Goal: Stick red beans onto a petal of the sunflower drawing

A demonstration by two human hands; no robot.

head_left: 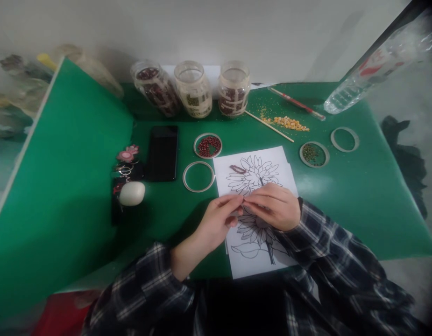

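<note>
My left hand (217, 221) and my right hand (276, 205) meet fingertip to fingertip above a white sheet with flower line drawings (247, 261). Each pinches with thumb and fingers; whatever is between the tips is too small to make out. On one petal of the upper flower lies a loop of dark red beans (238, 169). Beyond the sheet, a round lid of red beans (208, 145) stands at the left. An empty ring-shaped lid (198, 177) is just in front of it. My hands hide the middle of the drawing.
Three glass jars (194, 91) line the back. Corn kernels (289, 123), a thin stick (270, 126), a red brush (298, 103), a lid of green beans (314, 154), another ring (344, 139) and a plastic bottle (366, 70) are right. A phone (162, 153), keyring (125, 169) and white case (132, 193) lie left.
</note>
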